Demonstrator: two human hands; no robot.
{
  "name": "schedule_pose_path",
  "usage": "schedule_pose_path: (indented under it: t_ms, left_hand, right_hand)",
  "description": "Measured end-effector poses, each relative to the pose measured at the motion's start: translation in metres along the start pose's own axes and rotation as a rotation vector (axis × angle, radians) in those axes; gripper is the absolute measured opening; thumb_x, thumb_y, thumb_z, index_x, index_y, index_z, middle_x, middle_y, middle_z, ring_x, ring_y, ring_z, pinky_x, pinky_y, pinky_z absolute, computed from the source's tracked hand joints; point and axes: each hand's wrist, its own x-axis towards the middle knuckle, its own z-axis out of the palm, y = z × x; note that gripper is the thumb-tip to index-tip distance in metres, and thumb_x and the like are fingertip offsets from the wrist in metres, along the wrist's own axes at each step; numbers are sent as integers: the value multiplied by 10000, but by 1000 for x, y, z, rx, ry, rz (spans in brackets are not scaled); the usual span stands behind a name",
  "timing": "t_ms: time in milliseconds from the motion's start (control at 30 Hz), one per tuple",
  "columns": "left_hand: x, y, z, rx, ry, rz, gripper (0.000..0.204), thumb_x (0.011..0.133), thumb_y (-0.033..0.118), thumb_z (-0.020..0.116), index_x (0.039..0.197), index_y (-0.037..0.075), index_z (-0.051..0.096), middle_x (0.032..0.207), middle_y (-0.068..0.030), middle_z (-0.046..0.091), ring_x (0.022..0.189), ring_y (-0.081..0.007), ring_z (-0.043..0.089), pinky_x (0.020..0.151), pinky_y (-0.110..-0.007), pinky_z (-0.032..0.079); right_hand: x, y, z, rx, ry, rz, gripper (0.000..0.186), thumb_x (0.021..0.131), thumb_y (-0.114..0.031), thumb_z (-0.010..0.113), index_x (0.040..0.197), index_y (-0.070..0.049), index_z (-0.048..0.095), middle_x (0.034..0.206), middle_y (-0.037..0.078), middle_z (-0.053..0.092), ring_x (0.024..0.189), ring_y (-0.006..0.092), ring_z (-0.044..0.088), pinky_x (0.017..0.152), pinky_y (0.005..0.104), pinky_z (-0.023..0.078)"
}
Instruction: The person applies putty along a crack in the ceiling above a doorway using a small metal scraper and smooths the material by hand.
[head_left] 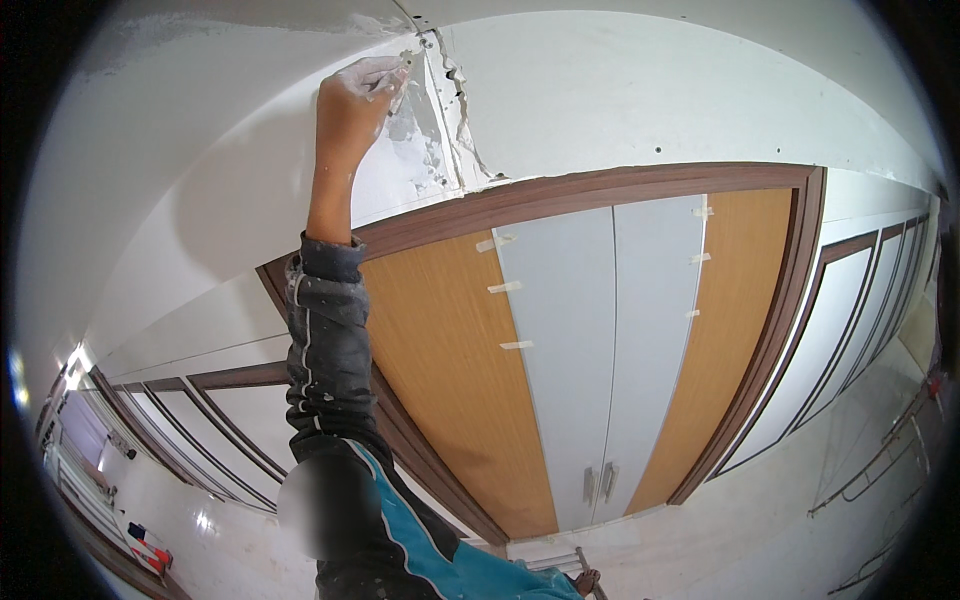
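Note:
My left hand [362, 84], smeared with white plaster, reaches high up to the wall by the ceiling. Its fingers are closed on a small putty knife [407, 64], mostly hidden by the hand and plaster. The blade is close to a rough, cracked joint [455, 110] in the white board, where grey and white filler patches [410, 140] show. Low in the picture, my right hand [587, 581] is closed around the rail of a metal ladder [580, 560]. My dark sleeve and turquoise jacket cover the lower middle.
Below the joint, a brown frame [580, 184] surrounds wood-coloured panels [455, 350] and grey double doors [570, 330] with bits of tape. Screw heads dot the white board [660, 90]. At the far right, a metal ladder-like frame [870, 470] stands near the wall. An orange object [152, 556] is at lower left.

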Motion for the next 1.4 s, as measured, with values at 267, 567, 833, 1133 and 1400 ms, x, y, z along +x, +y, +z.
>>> schedule_pose_path:
  t_ms: [267,567,833,1133,1400]
  left_hand:
    - [4,14,-3,-79,39,-50,270,879,225,694,1010,-12,696,815,-92,730,693,-154,652,652,-293,495]
    - [3,37,18,187,63,10,186,901,247,659,1000,98,708,736,-107,689,664,-270,639,673,-361,492]
    - [-9,30,14,344,149,270,169,890,182,665,1031,92,683,724,-119,683,680,-298,649,692,-393,503]
    - [-22,52,7,259,-100,-25,184,903,151,651,1065,65,667,770,-134,705,660,-276,654,677,-368,506]
    - [-32,41,15,238,-87,-6,247,931,245,648,1087,56,679,830,-143,723,666,-248,657,675,-338,503]
  right_hand:
    - [11,12,-13,-198,-159,-393,241,596,-70,677,591,-170,458,653,16,398,660,150,460,560,295,452]
    - [6,10,-12,-327,-183,-503,204,765,-65,605,702,-210,475,671,-15,407,663,151,469,528,331,488]
    - [-24,-20,12,33,14,-7,135,822,-140,591,781,-244,518,688,-32,480,639,128,511,548,330,487]
    - [-28,-19,7,70,-29,-31,167,793,-200,671,920,-212,565,746,-32,527,689,119,538,589,334,505]
    - [-12,5,-14,80,-47,-57,503,797,-236,731,1258,-182,536,907,3,597,773,155,582,632,372,533]
